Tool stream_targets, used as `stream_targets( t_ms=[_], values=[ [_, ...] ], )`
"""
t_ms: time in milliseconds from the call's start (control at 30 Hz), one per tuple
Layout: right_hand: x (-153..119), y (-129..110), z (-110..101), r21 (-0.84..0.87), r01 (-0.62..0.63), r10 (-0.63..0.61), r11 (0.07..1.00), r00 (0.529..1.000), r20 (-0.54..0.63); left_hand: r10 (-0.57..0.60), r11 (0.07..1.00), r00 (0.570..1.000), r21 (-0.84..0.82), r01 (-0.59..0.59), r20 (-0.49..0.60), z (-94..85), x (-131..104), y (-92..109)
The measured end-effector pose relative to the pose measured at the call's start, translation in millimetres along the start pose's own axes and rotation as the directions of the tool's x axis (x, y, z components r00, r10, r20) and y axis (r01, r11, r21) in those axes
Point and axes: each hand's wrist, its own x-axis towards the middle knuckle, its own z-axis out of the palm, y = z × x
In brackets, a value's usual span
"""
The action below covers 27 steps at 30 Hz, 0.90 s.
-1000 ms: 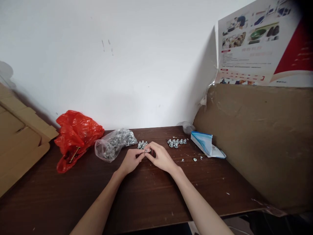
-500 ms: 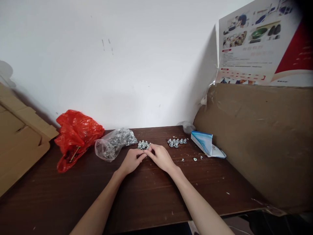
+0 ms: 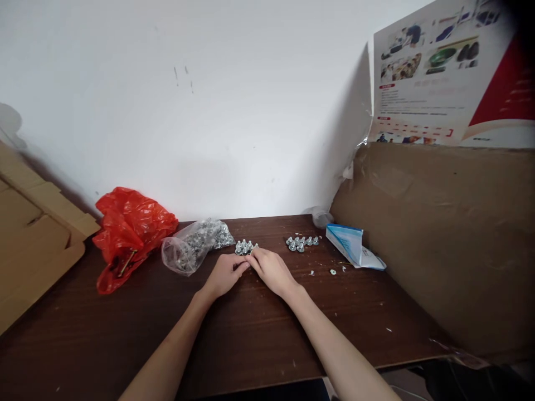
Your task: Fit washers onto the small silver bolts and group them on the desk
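Several silvery screws (image 3: 245,247) stand in a cluster on the dark brown table, just beyond my fingertips. My left hand (image 3: 225,274) is closed, thumb and fingers pinched together at the near side of this cluster. Touching it from the right, my right hand (image 3: 270,269) is closed too, its fingers bent down beside the screws. Whatever the fingertips hold is hidden or too small to make out. A second group of silvery screws (image 3: 296,244) stands farther right. Left of my hands lies a clear plastic bag (image 3: 196,245) full of small metal parts.
A red plastic bag (image 3: 131,223) lies at the left near a cardboard piece (image 3: 37,239). At the right are a blue-and-white packet (image 3: 349,245), a clear cup (image 3: 321,217) and a large cardboard box (image 3: 443,239). Small scraps lie on the table (image 3: 251,345).
My right hand's fingers have shifted slightly and curled lower beside the screws. My left hand has hardly moved.
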Motion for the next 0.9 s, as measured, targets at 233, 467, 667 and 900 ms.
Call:
stream_targets(
  t_ms=[233,467,667,900],
  values=[
    [-3,0,-14,-0.034,0.038,-0.038,0.999,0.999,0.001,-0.047,0.994,0.999,-0.095,0.045,-0.014,-0.2,0,-3],
    [-1,-4,-5,-0.171,0.034,-0.014,0.985,0.993,0.116,0.02,1.0,1.0,0.015,-0.02,-0.003,0.7,0,-1],
    [0,-6,-2,-0.218,-0.044,0.07,0.975,0.991,0.114,0.08,0.996,0.997,0.033,-0.079,-0.018,2.7,-1,-4],
    [-2,-2,-8,-0.186,0.036,-0.01,0.982,0.99,0.142,0.047,0.999,0.999,0.004,-0.047,-0.028,1.2,-1,-2]
  ],
)
